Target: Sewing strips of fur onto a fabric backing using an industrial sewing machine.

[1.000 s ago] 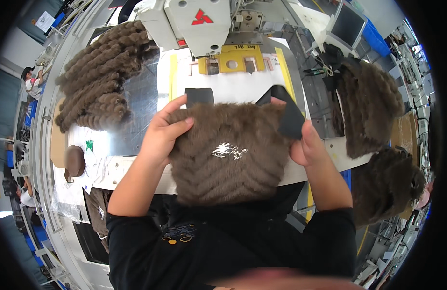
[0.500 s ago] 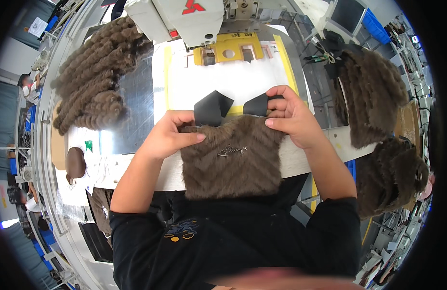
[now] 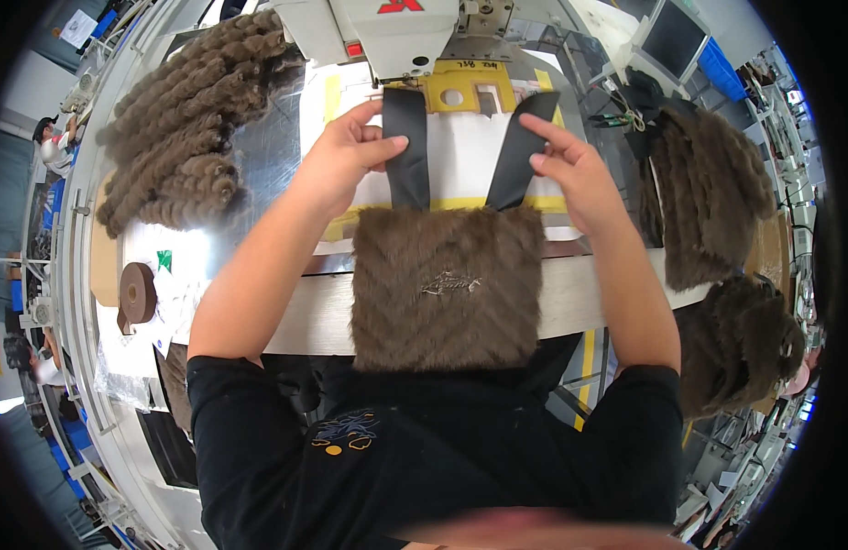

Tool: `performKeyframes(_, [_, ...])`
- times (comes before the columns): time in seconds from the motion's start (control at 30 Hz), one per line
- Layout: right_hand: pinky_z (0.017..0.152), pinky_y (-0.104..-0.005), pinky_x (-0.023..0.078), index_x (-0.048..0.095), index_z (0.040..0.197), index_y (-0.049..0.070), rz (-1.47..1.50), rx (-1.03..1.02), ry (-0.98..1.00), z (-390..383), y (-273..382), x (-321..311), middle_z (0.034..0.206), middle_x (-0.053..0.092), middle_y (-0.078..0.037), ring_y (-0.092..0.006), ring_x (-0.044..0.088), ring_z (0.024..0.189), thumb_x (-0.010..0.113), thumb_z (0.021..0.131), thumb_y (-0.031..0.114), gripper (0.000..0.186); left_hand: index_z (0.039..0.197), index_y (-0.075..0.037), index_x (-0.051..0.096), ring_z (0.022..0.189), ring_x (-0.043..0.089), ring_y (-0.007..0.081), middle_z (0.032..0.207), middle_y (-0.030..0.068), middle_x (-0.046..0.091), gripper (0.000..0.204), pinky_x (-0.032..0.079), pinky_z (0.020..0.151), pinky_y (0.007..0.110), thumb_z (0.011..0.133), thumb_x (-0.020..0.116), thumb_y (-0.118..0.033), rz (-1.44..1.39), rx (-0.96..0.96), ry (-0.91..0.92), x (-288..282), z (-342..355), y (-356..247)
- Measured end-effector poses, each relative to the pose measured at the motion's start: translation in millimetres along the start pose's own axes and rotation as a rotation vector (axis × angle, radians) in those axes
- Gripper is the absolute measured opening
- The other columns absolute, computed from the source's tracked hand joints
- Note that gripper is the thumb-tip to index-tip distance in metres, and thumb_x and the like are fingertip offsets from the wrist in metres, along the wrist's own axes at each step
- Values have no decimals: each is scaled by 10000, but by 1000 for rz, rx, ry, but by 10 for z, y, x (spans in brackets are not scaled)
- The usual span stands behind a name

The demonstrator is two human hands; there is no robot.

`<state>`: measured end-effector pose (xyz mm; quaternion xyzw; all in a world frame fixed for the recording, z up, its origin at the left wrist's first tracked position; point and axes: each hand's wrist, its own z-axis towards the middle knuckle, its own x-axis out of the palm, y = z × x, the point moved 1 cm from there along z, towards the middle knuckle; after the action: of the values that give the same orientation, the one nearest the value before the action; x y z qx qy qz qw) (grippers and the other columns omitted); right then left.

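Observation:
A brown fur panel [image 3: 447,316] with a small silvery emblem lies across the table's near edge, partly overhanging it. Two black straps extend from its far edge: a left strap [image 3: 407,165] and a right strap [image 3: 515,158]. My left hand [image 3: 355,151] pinches the left strap's outer edge, thumb on top and the other fingers partly hidden behind. With thumb and index finger apart, my right hand [image 3: 570,165] is open at the right strap; the index fingertip rests over it.
Ahead stands a white machine head [image 3: 387,37], with a yellow template plate [image 3: 447,89] beneath. Fur pieces [image 3: 186,119] pile up on the left, near a brown tape roll [image 3: 136,293]. More fur pieces [image 3: 708,202] hang at right, below a monitor [image 3: 673,37].
Both hands have moved from the panel's far corners up to the straps. The straps, earlier folded and short, now stretch out toward the machine. The panel lies flatter.

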<state>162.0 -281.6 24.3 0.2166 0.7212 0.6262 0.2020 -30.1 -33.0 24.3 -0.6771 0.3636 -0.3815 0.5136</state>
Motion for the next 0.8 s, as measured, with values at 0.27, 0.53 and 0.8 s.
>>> performKeyframes(0.27, [807,-248,443,672,1358,63,-189,113,-147,347,-120,-363,1036,645,29,-79,547,937,597,994,136,378,1136,65,675,717,675,171,875,115,743,326,528,652,339,862,747,-95,535,-52,-316,-293,227,128])
performKeyframes(0.53, [744,-254,436,673,1351,75,-216,75,-173,1014,-37,-502,1040,641,35,-86,539,918,575,1002,192,381,1216,51,685,779,738,253,896,190,753,424,571,694,369,843,756,-137,729,49,-476,-580,858,73])
performKeyframes(0.8, [819,-278,453,607,1441,127,-290,33,-162,1303,56,-485,1112,613,22,-106,533,991,624,996,253,463,1177,2,690,813,712,246,955,137,746,373,559,739,380,872,782,-191,508,45,-458,-724,1232,99])
